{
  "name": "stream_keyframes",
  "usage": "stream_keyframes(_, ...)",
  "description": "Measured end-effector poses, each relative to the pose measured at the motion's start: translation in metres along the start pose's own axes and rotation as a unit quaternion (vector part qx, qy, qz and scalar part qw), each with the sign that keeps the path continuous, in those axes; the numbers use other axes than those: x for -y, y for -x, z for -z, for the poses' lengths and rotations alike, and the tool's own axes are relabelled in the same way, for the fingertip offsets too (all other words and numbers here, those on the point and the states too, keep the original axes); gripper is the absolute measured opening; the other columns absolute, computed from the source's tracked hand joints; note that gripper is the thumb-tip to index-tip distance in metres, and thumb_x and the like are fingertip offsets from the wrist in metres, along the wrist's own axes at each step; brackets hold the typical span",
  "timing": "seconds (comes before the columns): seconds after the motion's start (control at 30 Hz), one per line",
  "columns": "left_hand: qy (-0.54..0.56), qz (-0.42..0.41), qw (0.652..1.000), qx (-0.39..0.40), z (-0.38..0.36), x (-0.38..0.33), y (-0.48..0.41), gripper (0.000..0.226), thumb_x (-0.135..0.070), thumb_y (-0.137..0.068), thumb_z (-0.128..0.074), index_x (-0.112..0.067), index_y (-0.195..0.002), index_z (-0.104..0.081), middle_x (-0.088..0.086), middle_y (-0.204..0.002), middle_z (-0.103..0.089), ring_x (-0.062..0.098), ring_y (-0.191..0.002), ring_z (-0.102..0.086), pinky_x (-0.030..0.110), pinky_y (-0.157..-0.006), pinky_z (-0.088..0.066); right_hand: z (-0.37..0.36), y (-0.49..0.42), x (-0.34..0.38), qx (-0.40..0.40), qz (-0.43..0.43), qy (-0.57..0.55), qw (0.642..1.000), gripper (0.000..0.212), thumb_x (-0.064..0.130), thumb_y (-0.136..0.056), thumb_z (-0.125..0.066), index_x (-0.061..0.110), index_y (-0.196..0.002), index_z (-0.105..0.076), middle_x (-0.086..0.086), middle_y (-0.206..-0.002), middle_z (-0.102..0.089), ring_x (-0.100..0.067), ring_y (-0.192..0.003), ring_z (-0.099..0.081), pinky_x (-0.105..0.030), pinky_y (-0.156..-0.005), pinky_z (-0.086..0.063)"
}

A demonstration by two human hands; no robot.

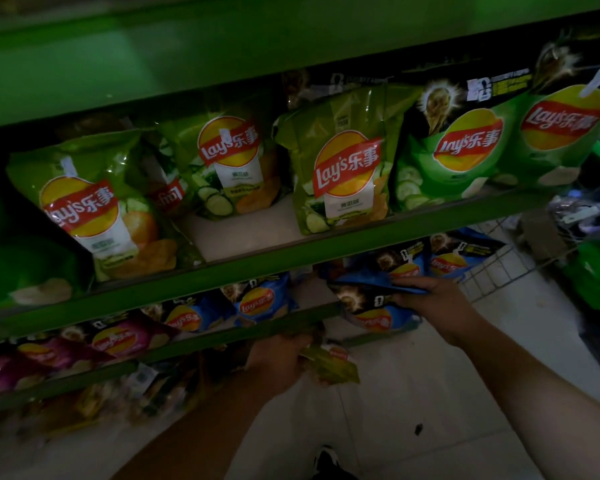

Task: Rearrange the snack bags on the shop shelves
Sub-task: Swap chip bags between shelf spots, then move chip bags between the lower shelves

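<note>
Several green Lay's bags (343,171) stand along the upper green shelf (291,245). On the shelf below lie blue Lay's bags (260,301) and, further left, purple ones (125,336). My right hand (430,299) grips a blue bag (371,306) by its top edge at the right end of that lower shelf. Lower down, my left hand (278,362) is closed on an olive-green bag (329,363), held just under the lower shelf's front rail.
A white wire rack (499,268) stands to the right of the shelves, with dark hanging goods (596,271) beyond it. The floor (430,410) is pale tile. My dark shoe (326,462) shows at the bottom.
</note>
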State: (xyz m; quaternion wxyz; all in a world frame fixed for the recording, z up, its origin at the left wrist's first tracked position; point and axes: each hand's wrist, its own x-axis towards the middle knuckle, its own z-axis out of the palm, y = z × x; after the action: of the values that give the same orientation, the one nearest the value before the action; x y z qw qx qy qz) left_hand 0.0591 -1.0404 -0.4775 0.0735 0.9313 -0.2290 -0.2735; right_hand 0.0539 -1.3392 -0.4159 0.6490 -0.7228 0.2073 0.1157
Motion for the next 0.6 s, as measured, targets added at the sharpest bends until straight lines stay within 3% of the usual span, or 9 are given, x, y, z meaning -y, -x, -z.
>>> stream_keyframes(0.13,0.022,-0.021,0.999,0.030,-0.001,0.019,0.016,0.049,-0.034,-0.094,-0.056,-0.033,-0.142,-0.047,0.002,-0.151,-0.044,0.026,-0.137,-0.040,0.033,-0.108,-0.035,-0.049,-0.043,-0.003,0.067,-0.035,0.014,0.997,0.024,0.001,-0.085,-0.070,0.021,-0.099,-0.072,0.002,-0.100,-0.070,-0.005,-0.077,-0.071,-0.020,-0.066,-0.057)
stream_keyframes(0.23,0.034,-0.016,0.999,0.022,-0.001,0.035,0.028,0.051,-0.030,-0.095,-0.055,-0.029,-0.145,-0.045,0.003,-0.154,-0.040,0.026,-0.140,-0.037,0.032,-0.110,-0.035,-0.079,-0.074,-0.004,0.093,-0.051,0.051,0.993,0.023,0.003,-0.086,-0.070,0.019,-0.102,-0.070,-0.011,-0.117,-0.064,-0.023,-0.095,-0.068,-0.033,-0.083,-0.056)
stream_keyframes(0.3,0.037,-0.008,0.999,0.016,-0.001,0.046,0.037,0.052,-0.028,-0.096,-0.054,-0.028,-0.147,-0.042,0.003,-0.155,-0.038,0.026,-0.140,-0.037,0.032,-0.110,-0.033,-0.095,-0.091,-0.003,0.086,-0.051,0.069,0.993,0.030,0.000,-0.087,-0.068,0.009,-0.115,-0.067,-0.017,-0.128,-0.060,-0.035,-0.111,-0.061,-0.035,-0.090,-0.052)
stream_keyframes(0.37,0.047,0.003,0.999,0.008,0.001,0.055,0.044,0.051,-0.025,-0.096,-0.056,-0.026,-0.145,-0.046,0.004,-0.152,-0.043,0.026,-0.137,-0.041,0.033,-0.108,-0.036,-0.108,-0.104,-0.003,0.042,-0.032,0.041,0.998,0.040,-0.004,-0.089,-0.063,-0.003,-0.128,-0.055,-0.022,-0.137,-0.053,-0.038,-0.121,-0.053,-0.027,-0.086,-0.050)
stream_keyframes(0.43,0.070,0.020,0.997,0.003,0.005,0.061,0.050,0.047,-0.023,-0.094,-0.058,-0.024,-0.140,-0.051,0.006,-0.146,-0.051,0.029,-0.131,-0.047,0.036,-0.103,-0.041,-0.115,-0.107,-0.003,-0.033,-0.018,0.041,0.998,0.045,0.009,-0.094,-0.062,-0.002,-0.135,-0.047,-0.019,-0.142,-0.049,-0.036,-0.125,-0.048,-0.023,-0.085,-0.048)
stream_keyframes(0.53,0.097,0.031,0.995,-0.016,0.015,0.065,0.057,0.040,-0.025,-0.094,-0.059,-0.025,-0.134,-0.057,0.007,-0.136,-0.059,0.030,-0.121,-0.054,0.037,-0.095,-0.047,-0.123,-0.103,-0.010,-0.148,-0.031,0.093,0.984,0.067,0.034,-0.091,-0.065,0.007,-0.145,-0.036,-0.017,-0.146,-0.047,-0.037,-0.128,-0.047,-0.041,-0.104,-0.042)
stream_keyframes(0.6,0.099,0.032,0.994,-0.029,0.024,0.067,0.058,0.038,-0.026,-0.094,-0.059,-0.027,-0.131,-0.059,0.007,-0.128,-0.064,0.029,-0.113,-0.059,0.034,-0.086,-0.049,-0.129,-0.094,-0.013,-0.218,-0.083,0.131,0.964,0.085,0.040,-0.085,-0.071,0.005,-0.147,-0.026,-0.024,-0.143,-0.047,-0.045,-0.124,-0.049,-0.052,-0.099,-0.044)
